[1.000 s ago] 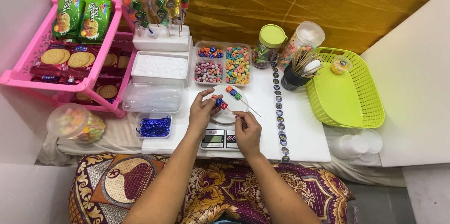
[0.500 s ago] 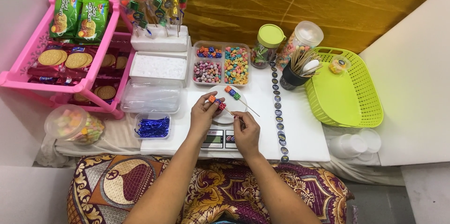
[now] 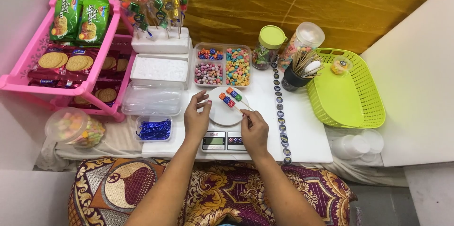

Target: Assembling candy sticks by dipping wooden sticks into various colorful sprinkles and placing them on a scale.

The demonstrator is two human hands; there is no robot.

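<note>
From the head view, two candy skewers (image 3: 231,97) are seen lying on the white scale plate (image 3: 222,115), their long axes running from upper left down to lower right. The stick ends are pinched by the right hand (image 3: 254,130), the candies lying up and left of that grip. The left hand (image 3: 196,118) is held loosely open, touching the plate's left edge, holding nothing.

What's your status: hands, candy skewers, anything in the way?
Left hand open beside scale plate. Right hand pinching stick ends of two candy skewers lying on plate. Nothing in the way.
</note>
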